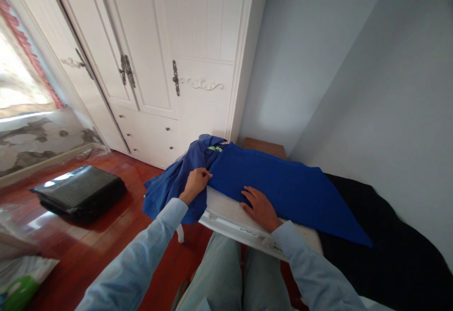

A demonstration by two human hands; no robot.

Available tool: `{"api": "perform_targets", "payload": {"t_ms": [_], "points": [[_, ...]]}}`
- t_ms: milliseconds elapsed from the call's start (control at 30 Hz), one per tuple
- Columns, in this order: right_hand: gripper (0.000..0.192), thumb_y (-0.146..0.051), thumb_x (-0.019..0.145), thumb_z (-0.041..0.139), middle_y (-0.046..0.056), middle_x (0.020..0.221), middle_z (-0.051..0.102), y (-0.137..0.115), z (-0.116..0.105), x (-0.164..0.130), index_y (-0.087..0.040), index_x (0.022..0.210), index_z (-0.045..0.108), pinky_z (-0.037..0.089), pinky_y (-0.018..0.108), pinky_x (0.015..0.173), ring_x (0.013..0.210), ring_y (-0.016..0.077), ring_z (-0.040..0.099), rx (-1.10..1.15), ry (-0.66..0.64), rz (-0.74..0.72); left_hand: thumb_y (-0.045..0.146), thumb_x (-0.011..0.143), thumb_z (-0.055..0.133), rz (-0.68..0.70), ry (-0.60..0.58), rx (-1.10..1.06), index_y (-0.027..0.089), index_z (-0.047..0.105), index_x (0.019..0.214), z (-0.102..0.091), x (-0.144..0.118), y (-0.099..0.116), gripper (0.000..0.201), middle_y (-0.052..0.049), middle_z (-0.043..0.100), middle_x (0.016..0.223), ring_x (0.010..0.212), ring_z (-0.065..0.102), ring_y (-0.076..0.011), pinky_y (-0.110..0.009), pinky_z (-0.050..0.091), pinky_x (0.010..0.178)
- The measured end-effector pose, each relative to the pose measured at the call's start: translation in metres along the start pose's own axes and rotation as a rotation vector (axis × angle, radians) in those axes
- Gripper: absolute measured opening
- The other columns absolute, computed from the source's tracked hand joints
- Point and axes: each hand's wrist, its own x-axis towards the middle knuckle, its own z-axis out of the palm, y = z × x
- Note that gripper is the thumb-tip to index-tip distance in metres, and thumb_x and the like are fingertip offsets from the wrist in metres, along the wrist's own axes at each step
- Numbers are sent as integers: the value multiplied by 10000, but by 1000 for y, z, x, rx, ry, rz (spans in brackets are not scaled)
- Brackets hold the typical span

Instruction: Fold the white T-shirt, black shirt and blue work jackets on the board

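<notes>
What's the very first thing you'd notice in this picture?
The bright blue garment spread over the white padded board in the middle. The left hand pinches its bunched end, while the right hand lies flat on it. Behind stands a white wardrobe.

Blue garment (283,183), spread on white ironing board (226,212). Left hand (196,183) pinches its bunched end; right hand (260,207) lies flat on it. White wardrobe (170,56) behind.
</notes>
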Motion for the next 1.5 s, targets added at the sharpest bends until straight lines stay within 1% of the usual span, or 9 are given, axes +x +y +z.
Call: {"api": "perform_targets", "payload": {"t_ms": [200, 300, 433, 633, 867, 1033, 1233, 1400, 1500], "points": [[441, -391, 958, 506, 127, 1434, 557, 0, 1, 1, -204, 1343, 611, 408, 496, 1125, 1332, 281, 505, -9, 10, -3, 331, 777, 643, -53, 81, -177, 205, 638, 682, 13, 2, -2, 158, -32, 691, 709, 712, 633, -188, -270, 438, 648], [445, -382, 954, 517, 130, 1430, 560, -1, 0, 1, -188, 1343, 610, 407, 491, 1128, 1331, 284, 507, -16, 3, 2, 330, 757, 632, -146, 59, -334, 204, 575, 683, 20, 5, -3, 157, 10, 609, 612, 612, 577, -149, -245, 417, 581], [435, -375, 952, 522, 130, 1431, 560, -1, 1, 1, -197, 1338, 613, 405, 490, 1129, 1333, 280, 505, -11, 11, -3, 344, 715, 664, -193, 7, -376, 199, 554, 694, 21, 10, -4, 183, 43, 545, 547, 525, 521, -117, -224, 390, 523], [433, -378, 952, 523, 131, 1431, 559, 0, 2, 1, -196, 1334, 617, 400, 493, 1133, 1333, 280, 505, -7, 24, -5, 507, 701, 700, -245, -38, -293, 185, 633, 714, 11, 12, -5, 329, 29, 537, 497, 515, 527, -144, -240, 344, 481], [436, -365, 949, 533, 136, 1432, 556, -3, 0, 1, -178, 1335, 614, 402, 487, 1133, 1332, 288, 504, -14, 9, 1, 394, 748, 644, -81, -61, -153, 205, 621, 594, 8, 7, 5, 246, 37, 533, 490, 496, 531, -132, -242, 329, 497], [442, -372, 950, 530, 132, 1432, 558, -3, -1, 1, -189, 1345, 605, 399, 488, 1134, 1333, 286, 503, -12, 7, 1, 320, 813, 579, -233, -62, -276, 205, 559, 710, 16, 4, 16, 155, 64, 504, 496, 381, 457, -94, -221, 319, 444], [448, -373, 957, 524, 127, 1441, 552, -5, -2, 2, -173, 1350, 601, 382, 461, 1149, 1342, 274, 493, -11, -4, 12, 258, 759, 632, -393, -93, -200, 193, 582, 843, 20, 9, 13, 117, 86, 421, 399, 305, 397, -117, -221, 250, 371], [455, -360, 946, 549, 143, 1438, 551, -6, -3, 2, -157, 1350, 601, 371, 456, 1154, 1349, 273, 484, -2, -7, 26, 204, 762, 633, -386, -69, -80, 168, 620, 981, 13, 15, 14, 222, 59, 535, 478, 374, 524, -135, -229, 354, 440], [448, -358, 943, 553, 138, 1431, 557, -6, -3, 2, -163, 1342, 610, 370, 454, 1152, 1337, 272, 494, 7, 3, 24, 284, 820, 626, -324, -55, 37, 166, 633, 1020, 3, 11, 15, 233, 36, 595, 521, 429, 579, -143, -236, 419, 522]]}}
